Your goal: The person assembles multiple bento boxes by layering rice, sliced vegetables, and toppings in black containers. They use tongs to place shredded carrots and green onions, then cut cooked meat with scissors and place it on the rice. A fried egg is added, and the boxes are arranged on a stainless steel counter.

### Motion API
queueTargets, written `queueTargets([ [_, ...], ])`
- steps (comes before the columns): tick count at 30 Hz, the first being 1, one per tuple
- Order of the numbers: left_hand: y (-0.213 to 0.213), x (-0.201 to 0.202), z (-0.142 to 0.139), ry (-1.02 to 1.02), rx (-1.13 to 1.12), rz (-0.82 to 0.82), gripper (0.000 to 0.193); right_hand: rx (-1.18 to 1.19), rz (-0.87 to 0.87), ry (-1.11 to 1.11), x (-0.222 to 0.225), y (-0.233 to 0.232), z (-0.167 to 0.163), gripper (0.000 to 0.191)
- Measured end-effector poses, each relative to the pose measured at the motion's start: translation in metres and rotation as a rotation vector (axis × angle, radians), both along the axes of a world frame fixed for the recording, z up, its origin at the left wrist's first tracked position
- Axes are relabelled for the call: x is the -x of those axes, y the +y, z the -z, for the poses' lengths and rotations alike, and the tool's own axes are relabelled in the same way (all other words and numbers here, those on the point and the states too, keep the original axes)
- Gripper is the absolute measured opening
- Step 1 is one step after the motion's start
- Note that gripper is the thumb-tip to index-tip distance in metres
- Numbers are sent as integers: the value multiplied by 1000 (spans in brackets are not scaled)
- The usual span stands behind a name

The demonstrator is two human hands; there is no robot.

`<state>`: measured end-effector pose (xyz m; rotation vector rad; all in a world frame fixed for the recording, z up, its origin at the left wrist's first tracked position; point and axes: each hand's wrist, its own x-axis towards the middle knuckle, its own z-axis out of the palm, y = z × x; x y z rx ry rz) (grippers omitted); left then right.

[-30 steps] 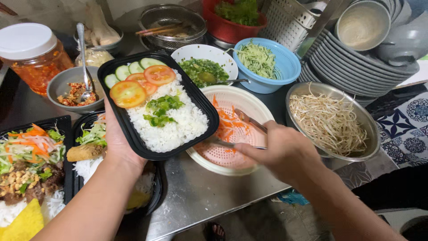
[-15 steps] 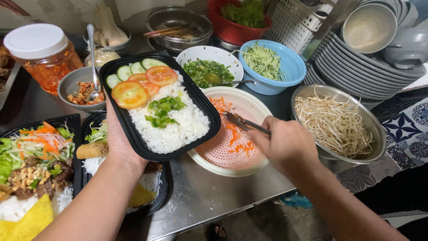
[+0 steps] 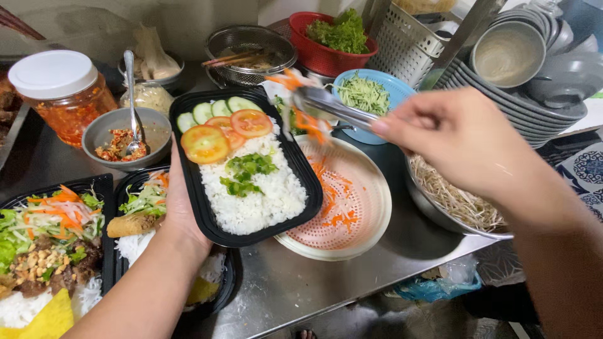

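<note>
My left hand (image 3: 179, 210) holds up a black plastic tray (image 3: 301, 179) from beneath. The tray carries white rice, chopped greens, tomato and cucumber slices. My right hand (image 3: 452, 141) grips metal tongs (image 3: 330, 107), whose tips pinch shredded carrot (image 3: 295, 81) in the air by the tray's far right corner. Below them a pink strainer in a cream bowl (image 3: 358, 216) has scattered carrot shreds.
A metal bowl of bean sprouts (image 3: 458, 201) sits under my right arm. Two filled black trays (image 3: 107, 188) lie at left. Behind are a chili jar (image 3: 63, 91), a small sauce bowl with spoon (image 3: 122, 135), a blue bowl (image 3: 367, 94), a red basket of herbs (image 3: 336, 37) and stacked grey plates (image 3: 540, 81).
My right hand lifted the tongs out of the pink strainer with a pinch of carrot and carried it up toward the tray. The tray stayed held in my left hand.
</note>
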<state>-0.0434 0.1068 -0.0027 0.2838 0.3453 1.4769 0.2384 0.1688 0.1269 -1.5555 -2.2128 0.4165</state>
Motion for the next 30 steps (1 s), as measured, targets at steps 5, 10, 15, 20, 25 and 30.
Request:
queueTargets([
  [5, 4, -4, -2, -20, 1, 9, 79, -327, -346, -28, 58, 11, 1, 39],
  [10, 1, -6, -2, -17, 8, 49, 79, -414, -342, -227, 80, 8, -15, 43],
  [15, -5, -9, -2, -71, -14, 85, 79, -390, -299, -321, 78, 5, -33, 46],
  [20, -5, -10, -4, -68, -7, 86, 81, -440, -325, -320, 75, 3, -34, 50],
  [25, -5, -14, -6, -66, 48, 14, 79, -381, -289, -272, 70, 5, -32, 49],
  [30, -7, -19, -7, -131, 28, 19, 76, -386, -275, -281, 67, 5, -37, 50],
])
